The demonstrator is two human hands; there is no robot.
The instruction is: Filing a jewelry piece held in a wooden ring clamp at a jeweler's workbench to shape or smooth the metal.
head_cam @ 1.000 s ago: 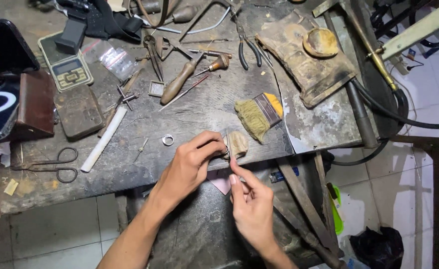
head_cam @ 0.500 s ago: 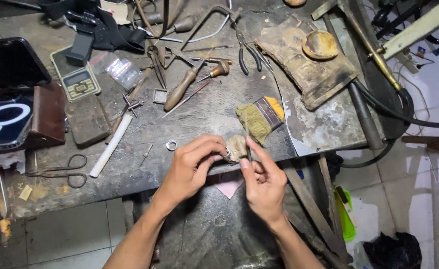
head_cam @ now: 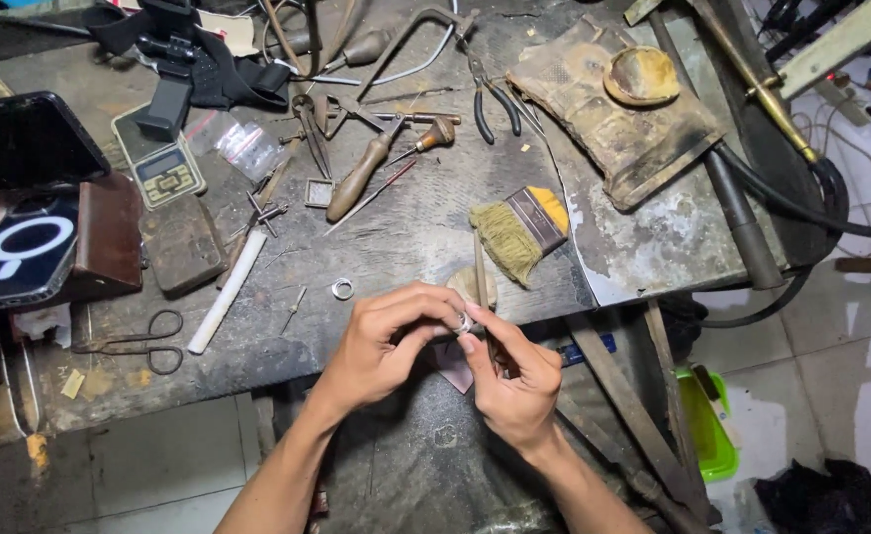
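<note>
Cluttered workbench (head_cam: 406,237) — brush (head_cam: 519,229) (scissors (head_cam: 138,341)) beside hands (head_cam: 455,346)

A dark, worn desk (head_cam: 406,237) carries a brush (head_cam: 519,227), pliers (head_cam: 490,94), scissors (head_cam: 138,341), a small ring (head_cam: 342,289), a white stick (head_cam: 228,292) and a pocket scale (head_cam: 158,168)

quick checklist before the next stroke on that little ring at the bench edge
1. Small metal ring pinched in left hand fingers: ok.
2. Thin rod-like tool held in right hand, at the ring: ok.
3. Ring braced against the rounded bench peg: cannot tell.
4. Tool's tip: cannot tell, hidden by fingers.
5. Loose ring on workbench lying apart from the hands: ok.
</note>
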